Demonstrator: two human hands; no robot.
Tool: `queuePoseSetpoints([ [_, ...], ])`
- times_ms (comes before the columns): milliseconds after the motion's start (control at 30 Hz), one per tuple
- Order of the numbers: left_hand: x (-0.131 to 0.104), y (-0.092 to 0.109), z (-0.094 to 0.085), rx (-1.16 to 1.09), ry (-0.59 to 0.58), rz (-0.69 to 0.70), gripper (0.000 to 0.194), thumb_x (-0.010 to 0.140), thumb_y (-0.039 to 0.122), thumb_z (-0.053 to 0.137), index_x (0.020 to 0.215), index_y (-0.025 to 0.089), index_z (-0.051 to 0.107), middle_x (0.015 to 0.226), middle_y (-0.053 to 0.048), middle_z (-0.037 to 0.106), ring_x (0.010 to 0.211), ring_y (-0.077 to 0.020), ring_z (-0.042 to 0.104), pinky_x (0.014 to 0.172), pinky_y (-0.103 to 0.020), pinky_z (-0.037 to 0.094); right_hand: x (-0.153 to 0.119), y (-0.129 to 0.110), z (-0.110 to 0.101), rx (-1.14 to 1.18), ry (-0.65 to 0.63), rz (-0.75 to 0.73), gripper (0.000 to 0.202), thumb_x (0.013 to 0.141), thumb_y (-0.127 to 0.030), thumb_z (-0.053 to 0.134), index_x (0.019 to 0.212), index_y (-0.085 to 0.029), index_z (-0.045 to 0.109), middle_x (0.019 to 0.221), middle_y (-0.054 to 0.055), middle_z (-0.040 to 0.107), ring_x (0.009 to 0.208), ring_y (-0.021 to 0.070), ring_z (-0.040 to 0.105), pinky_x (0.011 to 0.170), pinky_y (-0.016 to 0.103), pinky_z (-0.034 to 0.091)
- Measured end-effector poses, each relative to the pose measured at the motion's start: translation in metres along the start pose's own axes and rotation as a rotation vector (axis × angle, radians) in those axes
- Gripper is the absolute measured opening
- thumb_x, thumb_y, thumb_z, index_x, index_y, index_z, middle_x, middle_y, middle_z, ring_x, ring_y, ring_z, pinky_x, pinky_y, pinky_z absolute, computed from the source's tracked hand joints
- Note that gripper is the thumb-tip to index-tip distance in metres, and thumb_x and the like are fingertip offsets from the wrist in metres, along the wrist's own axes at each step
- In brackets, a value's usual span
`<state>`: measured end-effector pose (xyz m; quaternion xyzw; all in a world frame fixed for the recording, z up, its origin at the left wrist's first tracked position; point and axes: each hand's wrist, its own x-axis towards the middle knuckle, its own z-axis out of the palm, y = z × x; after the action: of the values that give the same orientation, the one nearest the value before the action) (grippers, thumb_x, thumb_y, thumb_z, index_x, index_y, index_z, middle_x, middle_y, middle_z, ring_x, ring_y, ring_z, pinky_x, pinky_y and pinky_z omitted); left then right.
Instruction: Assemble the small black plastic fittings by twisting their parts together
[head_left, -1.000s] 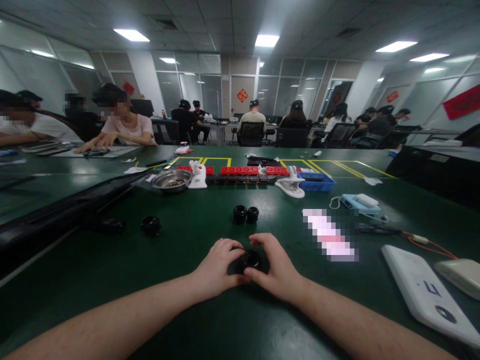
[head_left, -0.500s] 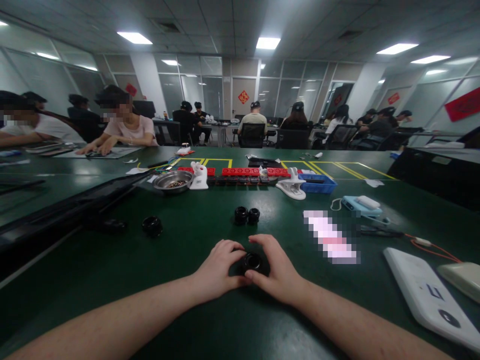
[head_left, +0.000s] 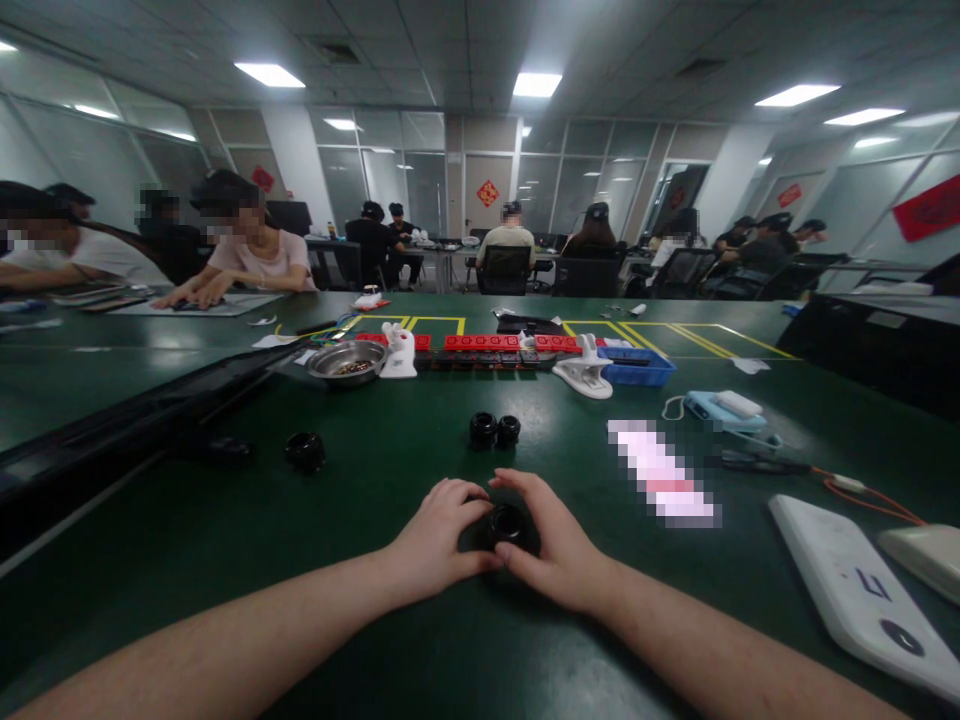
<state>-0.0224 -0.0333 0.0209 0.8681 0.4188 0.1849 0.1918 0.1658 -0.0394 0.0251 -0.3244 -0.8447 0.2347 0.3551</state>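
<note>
A black ring-shaped part [head_left: 508,522] rests on the green table between my hands. My left hand [head_left: 444,535] curves round its left side, fingers bent and thumb by the near edge. From the right, my right hand [head_left: 551,540] cups the same part, with its thumb at the front rim and its index finger behind. Both hands are closed around the part. Just beyond them, two more black ring-shaped parts [head_left: 483,429] stand side by side. Another black part [head_left: 304,452] lies to the left.
A metal bowl [head_left: 347,364] with small pieces, white clamps [head_left: 584,370], red strips [head_left: 481,342] and a blue tray [head_left: 637,368] line the middle. At right are a white device [head_left: 855,590] and a light blue device [head_left: 724,410]. A person [head_left: 259,245] sits across at left.
My right thumb has shifted slightly to the right along the part's near rim. Both hands otherwise stay in nearly the same place around the black part.
</note>
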Motion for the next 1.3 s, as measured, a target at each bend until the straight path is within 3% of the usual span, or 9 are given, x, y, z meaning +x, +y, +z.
queuePoseSetpoints([
  [167,-0.0006,0.0037,-0.0032,-0.031,-0.01,-0.015,0.038,0.071,0.045,0.06,0.103,0.023,0.057,0.108,-0.005,0.05,0.101,-0.0239,0.043,0.089,-0.042,0.035,0.0019,-0.0021,0.0003,-0.049,0.037,0.103,0.046,0.066,-0.022,0.061,0.108,-0.019,0.041,0.095,0.007,0.053,0.089,0.022,0.052,0.079,0.04,0.044],
  [267,-0.0006,0.0015,-0.0016,-0.023,0.0,-0.013,0.043,0.07,0.045,0.062,0.106,0.023,0.055,0.107,-0.005,0.05,0.101,-0.0239,0.043,0.089,-0.041,0.036,0.0007,-0.0022,0.0002,0.003,-0.007,-0.004,0.049,0.066,-0.013,0.052,0.113,-0.019,0.037,0.103,0.008,0.052,0.095,0.0212,0.051,0.084,0.039,0.042],
  [367,-0.0007,-0.0004,-0.0002,-0.022,0.008,-0.007,0.043,0.069,0.047,0.062,0.104,0.022,0.056,0.108,-0.006,0.05,0.101,-0.0243,0.043,0.09,-0.041,0.035,-0.0004,-0.0021,-0.0001,0.022,-0.026,-0.075,0.056,0.067,-0.016,0.051,0.119,-0.019,0.033,0.115,0.01,0.047,0.104,0.0231,0.047,0.089,0.041,0.039],
  [567,-0.0002,0.0007,0.0,-0.019,0.007,-0.011,0.038,0.07,0.045,0.061,0.1,0.022,0.058,0.107,-0.005,0.051,0.1,-0.0239,0.043,0.089,-0.04,0.036,0.002,-0.0025,0.0008,-0.09,0.061,0.112,0.044,0.067,-0.025,0.061,0.106,-0.019,0.042,0.096,0.008,0.053,0.089,0.0226,0.052,0.078,0.04,0.044],
  [700,0.0001,-0.0012,0.0015,-0.017,0.017,0.001,0.043,0.069,0.045,0.062,0.105,0.022,0.056,0.106,-0.005,0.051,0.1,-0.0236,0.043,0.088,-0.039,0.036,0.0014,-0.0028,0.0005,-0.02,-0.003,-0.022,0.047,0.066,-0.013,0.051,0.111,-0.019,0.04,0.103,0.008,0.052,0.094,0.0207,0.051,0.083,0.038,0.042],
  [800,0.0001,-0.0018,0.0018,-0.021,0.022,0.007,0.04,0.068,0.045,0.063,0.1,0.022,0.058,0.107,-0.005,0.051,0.1,-0.0239,0.043,0.089,-0.04,0.035,0.0003,-0.0025,-0.0002,0.004,-0.025,-0.085,0.054,0.066,-0.015,0.051,0.118,-0.019,0.035,0.112,0.01,0.048,0.103,0.0225,0.047,0.088,0.04,0.039],
  [1033,0.0,0.0006,0.0001,-0.029,0.01,-0.007,0.036,0.07,0.045,0.06,0.098,0.022,0.058,0.106,-0.006,0.051,0.1,-0.0243,0.043,0.089,-0.04,0.035,0.0021,-0.0001,0.0016,-0.079,0.066,0.119,0.045,0.065,-0.025,0.063,0.105,-0.019,0.044,0.096,0.007,0.053,0.088,0.0229,0.052,0.078,0.039,0.044],
  [1200,0.0,0.0,0.0,-0.037,0.011,-0.012,0.044,0.067,0.044,0.065,0.105,0.023,0.056,0.107,-0.005,0.05,0.101,-0.0243,0.043,0.09,-0.041,0.033,0.0011,-0.0034,-0.0005,0.02,-0.025,-0.042,0.05,0.065,-0.011,0.05,0.113,-0.021,0.039,0.106,0.008,0.051,0.097,0.0217,0.05,0.085,0.039,0.041],
  [1300,0.0002,0.0,-0.0004,-0.035,0.014,-0.008,0.044,0.067,0.048,0.063,0.102,0.021,0.058,0.107,-0.006,0.051,0.1,-0.0247,0.043,0.09,-0.041,0.033,-0.0002,-0.0036,-0.0003,0.003,-0.009,-0.064,0.056,0.066,-0.015,0.053,0.119,-0.02,0.034,0.114,0.01,0.047,0.104,0.024,0.046,0.089,0.041,0.039],
])
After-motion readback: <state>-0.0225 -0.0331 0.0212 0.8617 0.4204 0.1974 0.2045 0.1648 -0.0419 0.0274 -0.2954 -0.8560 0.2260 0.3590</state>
